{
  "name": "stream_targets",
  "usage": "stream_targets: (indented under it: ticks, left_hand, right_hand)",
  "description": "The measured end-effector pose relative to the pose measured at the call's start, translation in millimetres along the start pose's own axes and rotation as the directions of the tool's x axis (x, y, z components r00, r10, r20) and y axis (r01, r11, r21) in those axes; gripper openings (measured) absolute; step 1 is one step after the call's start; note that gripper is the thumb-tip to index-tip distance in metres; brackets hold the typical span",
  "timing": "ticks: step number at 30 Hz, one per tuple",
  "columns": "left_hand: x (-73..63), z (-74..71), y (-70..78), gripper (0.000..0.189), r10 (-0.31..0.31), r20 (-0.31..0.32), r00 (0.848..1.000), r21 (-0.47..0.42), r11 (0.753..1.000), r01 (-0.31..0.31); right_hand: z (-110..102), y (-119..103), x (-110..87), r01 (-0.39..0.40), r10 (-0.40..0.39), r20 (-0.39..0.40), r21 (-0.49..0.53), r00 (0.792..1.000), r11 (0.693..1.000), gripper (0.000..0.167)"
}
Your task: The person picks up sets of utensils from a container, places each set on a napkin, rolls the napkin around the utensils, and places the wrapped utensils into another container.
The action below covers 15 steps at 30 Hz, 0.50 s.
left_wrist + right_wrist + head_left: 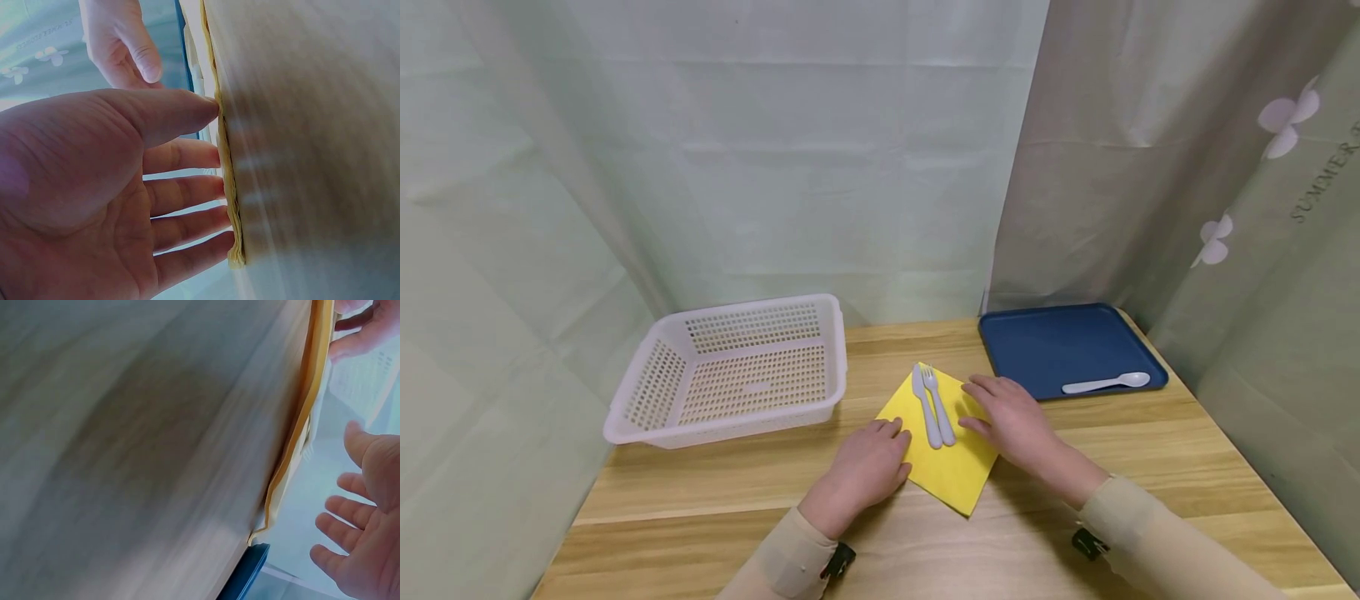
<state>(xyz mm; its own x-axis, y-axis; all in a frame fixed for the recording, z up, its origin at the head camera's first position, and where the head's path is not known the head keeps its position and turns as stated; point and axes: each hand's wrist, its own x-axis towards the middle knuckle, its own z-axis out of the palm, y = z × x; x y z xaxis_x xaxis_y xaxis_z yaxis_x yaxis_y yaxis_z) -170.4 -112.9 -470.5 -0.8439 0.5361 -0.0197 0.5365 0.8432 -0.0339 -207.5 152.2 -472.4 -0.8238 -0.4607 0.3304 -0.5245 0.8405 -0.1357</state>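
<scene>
A folded yellow napkin (951,482) lies turned cornerwise on the wooden table, with a pale knife (926,407) and a pale fork (942,415) side by side on it. At the napkin's left side rests my left hand (868,461); in the left wrist view its nearly straight fingers (187,195) and thumb touch the layered edge (229,181). My right hand (1011,419) hovers by the napkin's right side, fingers loosely extended. The right wrist view shows that hand (375,519) apart from the napkin edge (292,434), holding nothing.
A white perforated basket (730,427) stands at the back left. Toward the back right is a dark blue tray (1045,342), with a pale spoon (1105,383) lying along its front edge. Pale curtains (820,167) hang behind the table and at both sides.
</scene>
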Motion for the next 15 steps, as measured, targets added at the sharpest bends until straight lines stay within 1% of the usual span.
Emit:
stream_targets:
  ticks: [15]
  left_hand:
    - [-0.5, -2.0, 1.0, 0.046, -0.005, 0.004, 1.0, -0.004, 1.0, 0.005]
  right_hand:
    - [-6.0, 11.7, -8.6, -0.004, 0.003, -0.047, -0.018, 0.999, 1.0, 0.067]
